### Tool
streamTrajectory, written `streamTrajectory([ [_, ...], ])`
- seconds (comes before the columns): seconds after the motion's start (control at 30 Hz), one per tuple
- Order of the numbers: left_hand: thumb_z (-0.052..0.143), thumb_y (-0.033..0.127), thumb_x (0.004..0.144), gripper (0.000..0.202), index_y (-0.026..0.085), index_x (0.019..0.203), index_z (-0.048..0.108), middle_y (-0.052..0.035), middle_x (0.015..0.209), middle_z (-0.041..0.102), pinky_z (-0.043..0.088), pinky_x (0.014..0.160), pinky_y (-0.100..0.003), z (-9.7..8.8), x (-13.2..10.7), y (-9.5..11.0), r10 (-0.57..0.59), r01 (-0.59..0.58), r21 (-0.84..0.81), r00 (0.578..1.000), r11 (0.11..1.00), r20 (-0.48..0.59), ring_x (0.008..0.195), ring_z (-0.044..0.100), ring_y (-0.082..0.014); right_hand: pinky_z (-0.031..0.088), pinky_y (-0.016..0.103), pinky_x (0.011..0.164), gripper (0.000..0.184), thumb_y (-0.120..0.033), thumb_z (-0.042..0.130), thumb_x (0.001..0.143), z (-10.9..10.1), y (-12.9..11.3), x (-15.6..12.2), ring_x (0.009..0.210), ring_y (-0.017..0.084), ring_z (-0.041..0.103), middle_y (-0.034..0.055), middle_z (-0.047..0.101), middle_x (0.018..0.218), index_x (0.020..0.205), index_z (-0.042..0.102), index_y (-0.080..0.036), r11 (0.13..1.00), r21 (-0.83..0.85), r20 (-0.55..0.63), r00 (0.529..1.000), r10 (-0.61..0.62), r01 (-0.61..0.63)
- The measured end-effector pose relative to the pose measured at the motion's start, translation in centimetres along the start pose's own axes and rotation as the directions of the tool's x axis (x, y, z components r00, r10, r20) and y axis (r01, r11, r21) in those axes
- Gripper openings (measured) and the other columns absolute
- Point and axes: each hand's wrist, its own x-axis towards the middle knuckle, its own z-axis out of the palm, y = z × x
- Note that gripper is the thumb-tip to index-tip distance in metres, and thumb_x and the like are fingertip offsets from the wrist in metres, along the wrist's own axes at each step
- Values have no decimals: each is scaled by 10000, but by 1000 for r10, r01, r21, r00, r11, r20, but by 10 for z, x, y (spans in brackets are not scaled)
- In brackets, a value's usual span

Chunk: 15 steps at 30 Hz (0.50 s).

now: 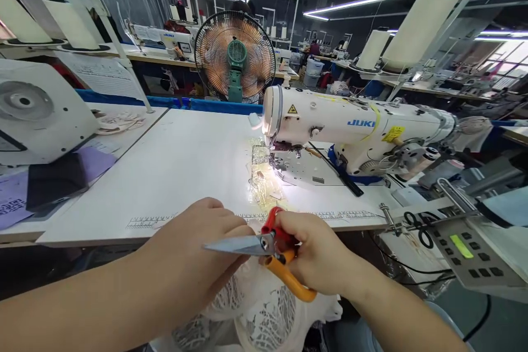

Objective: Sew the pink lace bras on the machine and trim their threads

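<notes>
In the head view my right hand [319,250] is closed around scissors [284,269] with one red and one orange handle loop. Their blades point left, passing over the fingers of my left hand [202,247]. That hand is curled on the upper edge of a white lace bra [268,313], its fingertips hidden. The bra hangs below both hands at the table's front edge, cups showing. Beyond my hands stands a white JUKI sewing machine [330,115], its lamp lighting the needle area.
A printed ruler strip [152,222] runs along the front of the white table [173,159]. A black-handled tool [344,176] lies by the machine. At right is a control panel [466,247]; a large fan [235,58] stands behind. Another machine [37,110] is at left.
</notes>
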Motion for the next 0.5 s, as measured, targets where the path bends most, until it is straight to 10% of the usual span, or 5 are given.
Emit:
streamTrajectory([
  [0.3, 497, 261, 809, 172, 284, 775, 664, 53, 643, 622, 384, 695, -222, -29, -22, -15, -173, 166, -60, 974, 984, -144, 600, 538, -140, 383, 196, 476, 146, -100, 534, 608, -4, 7, -9, 515, 102, 419, -39, 471, 601, 650, 455, -215, 996, -86, -168, 985, -38, 23],
  [0.5, 607, 341, 757, 121, 273, 827, 678, 20, 815, 680, 456, 660, -159, -25, -38, -15, -578, 435, -479, 791, 762, -201, 758, 613, -156, 328, 200, 433, 141, -192, 600, 676, 0, 16, -17, 499, 110, 400, -38, 451, 556, 625, 470, -211, 974, -225, -279, 958, -73, 9],
])
